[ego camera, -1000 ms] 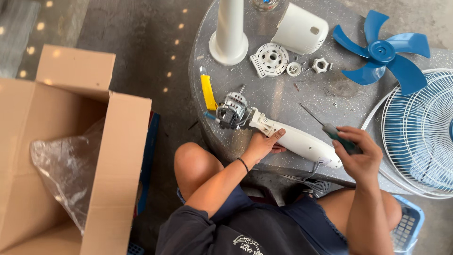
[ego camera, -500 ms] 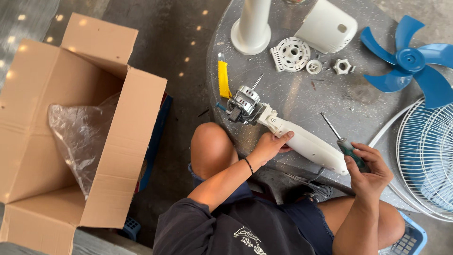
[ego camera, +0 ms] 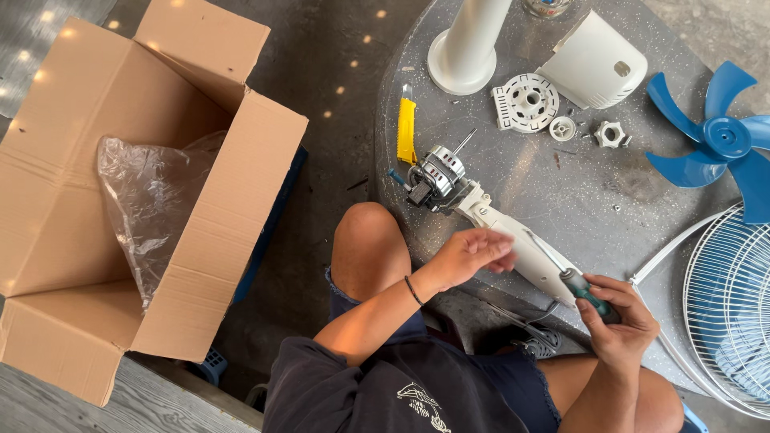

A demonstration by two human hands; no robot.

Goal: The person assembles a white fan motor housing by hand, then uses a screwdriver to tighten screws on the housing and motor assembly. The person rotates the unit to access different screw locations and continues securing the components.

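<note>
At the near edge of the round grey speckled tabletop [ego camera: 561,184], the right hand [ego camera: 619,322] has its fingers wrapped closed around the green-and-black handle of a screwdriver [ego camera: 584,290], whose thin shaft slants up and left onto the white plastic neck of a fan motor housing [ego camera: 521,244]. The left hand [ego camera: 469,255] hovers just over that neck with fingers loosely curled and slightly blurred; whether it actually grips the plastic I cannot tell. The neck lies diagonally, its far end carrying the bare silver motor with a protruding shaft [ego camera: 437,172], near the tabletop's left edge.

To do this step well, I judge the left hand should press the neck flat so it cannot roll, and the tip should seat squarely in the screw head before turning, with the shaft kept in line with the screw.

Just beyond the motor lies a flat yellow plastic strip [ego camera: 407,130]. Farther off sit a white round slotted plate [ego camera: 525,102], a small white ring [ego camera: 563,127] and a white nut-like piece [ego camera: 609,133], then a white rear motor cover [ego camera: 597,60] and a white flared stand base [ego camera: 465,48] at the far edge. At the right edge rest the blue fan blade [ego camera: 722,140] and a white wire guard [ego camera: 730,313]. An open cardboard box holding a clear plastic bag [ego camera: 152,200] stands on the floor to the left.
</note>
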